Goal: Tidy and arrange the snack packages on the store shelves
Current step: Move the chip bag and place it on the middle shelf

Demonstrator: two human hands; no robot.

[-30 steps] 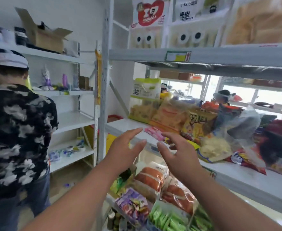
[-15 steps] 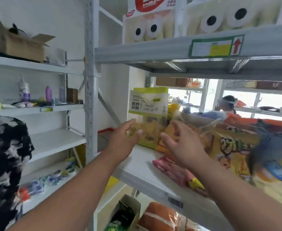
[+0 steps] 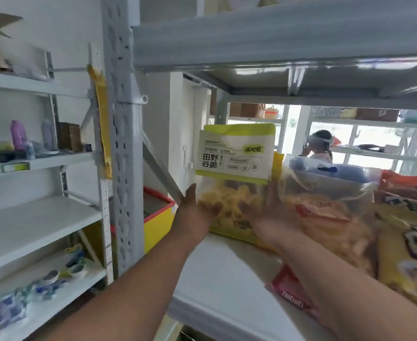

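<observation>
A clear bag of yellow crisps with a green and white label (image 3: 235,153) stands upright at the left end of the white shelf board (image 3: 227,279). My left hand (image 3: 197,212) holds its lower left edge, thumb up along the side. My right hand (image 3: 269,217) holds its lower right side, fingers between it and a clear bag of orange snacks (image 3: 325,210). A yellow snack bag (image 3: 409,254) leans at the far right. A pink packet (image 3: 288,291) lies flat on the board under my right forearm.
The grey shelf above (image 3: 276,38) hangs low over the bags. A grey perforated post (image 3: 123,143) stands left of my arms, with a yellow and red bin (image 3: 158,217) behind it. White side shelves (image 3: 30,222) carry small items. A person (image 3: 319,143) stands beyond the rack.
The view has moved closer and up to the middle shelf. Both hands reached forward from open air and now hold the green-labelled crisp bag by its two sides.
</observation>
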